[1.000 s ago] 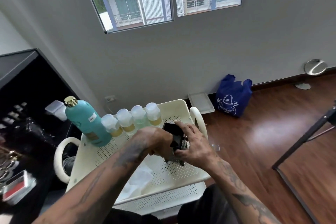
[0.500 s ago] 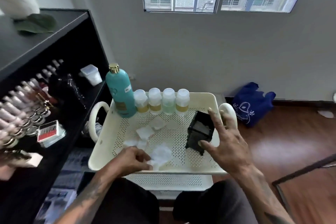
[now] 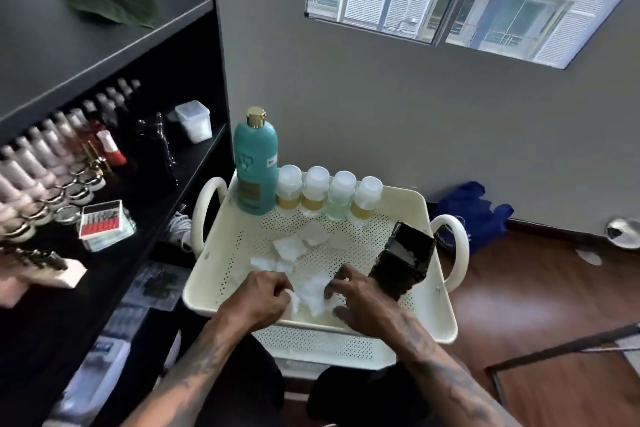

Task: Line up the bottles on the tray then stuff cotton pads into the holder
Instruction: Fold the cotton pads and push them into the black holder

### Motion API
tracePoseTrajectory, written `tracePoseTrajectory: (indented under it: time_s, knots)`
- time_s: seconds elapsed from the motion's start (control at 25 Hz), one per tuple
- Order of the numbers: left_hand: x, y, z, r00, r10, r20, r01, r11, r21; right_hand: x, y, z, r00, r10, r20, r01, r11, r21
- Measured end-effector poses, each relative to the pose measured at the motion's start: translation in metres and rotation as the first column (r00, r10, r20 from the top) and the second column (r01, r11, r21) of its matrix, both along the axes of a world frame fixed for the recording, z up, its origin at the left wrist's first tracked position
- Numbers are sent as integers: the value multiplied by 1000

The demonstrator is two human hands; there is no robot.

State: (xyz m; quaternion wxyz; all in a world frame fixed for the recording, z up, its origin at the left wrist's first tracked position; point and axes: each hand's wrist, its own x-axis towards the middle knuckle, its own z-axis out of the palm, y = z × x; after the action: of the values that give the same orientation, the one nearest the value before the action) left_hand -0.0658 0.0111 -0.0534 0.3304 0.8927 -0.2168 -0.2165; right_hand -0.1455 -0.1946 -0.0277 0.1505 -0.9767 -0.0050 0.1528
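A tall teal bottle (image 3: 255,166) and several small clear bottles (image 3: 329,194) stand in a row along the far wall of the cream perforated tray (image 3: 433,298). White cotton pads (image 3: 289,246) lie scattered on the tray floor. The black square holder (image 3: 407,256) stands tilted at the tray's right side, with white showing inside it. My left hand (image 3: 259,298) is closed on a cotton pad near the tray's front edge. My right hand (image 3: 363,298) rests with spread fingers on pads just left of the holder.
A black shelf unit (image 3: 114,87) stands to the left, holding rows of nail polish bottles (image 3: 45,163), tools and a clear box (image 3: 194,121). A blue bag (image 3: 474,215) lies on the wooden floor by the grey wall. A lower cart tier (image 3: 311,343) shows beneath the tray.
My right hand let go of the holder and moved left onto the pads. My left hand stays at the pads near the front edge. The camera tilted further left.
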Motion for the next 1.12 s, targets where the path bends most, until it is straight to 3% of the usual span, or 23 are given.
tracePoseTrajectory:
  time_s: [0.12,0.2,0.32,0.48,0.64,0.76,0.92,1.0,1.12]
  knots:
    - [-1,-3,-3,1000,-3,-7,3,1000,-6,0,2,-5,984,-37,175,25,997,72]
    - [0,-3,-6,1000,-4,2,4,1000,-2,-3,3,-7,976,-47,211,27,995,96]
    - [-1,-4,-7,1000,-17,12,17,1000,3,-4,7,-4,992,38,122,-44,998,49]
    - [-1,-3,-6,1000,-27,6,27,1000,5,15,20,2,996,82,-18,-84,986,-147]
    - [-1,-3,-3,1000,-25,-8,25,1000,7,22,29,-4,997,36,65,-26,989,-149]
    - [-1,-3,-3,1000,-22,0,22,1000,6,23,18,-6,994,11,105,-7,999,-43]
    - [-1,-2,-3,1000,-30,-8,30,1000,4,15,9,-10,975,-161,155,135,977,166]
    - [-2,-2,-3,999,-33,-4,33,999,5,7,13,-12,949,-287,127,238,922,306]
    - [-2,-3,-3,999,-32,0,32,999,4,-5,21,0,879,-474,47,376,752,542]
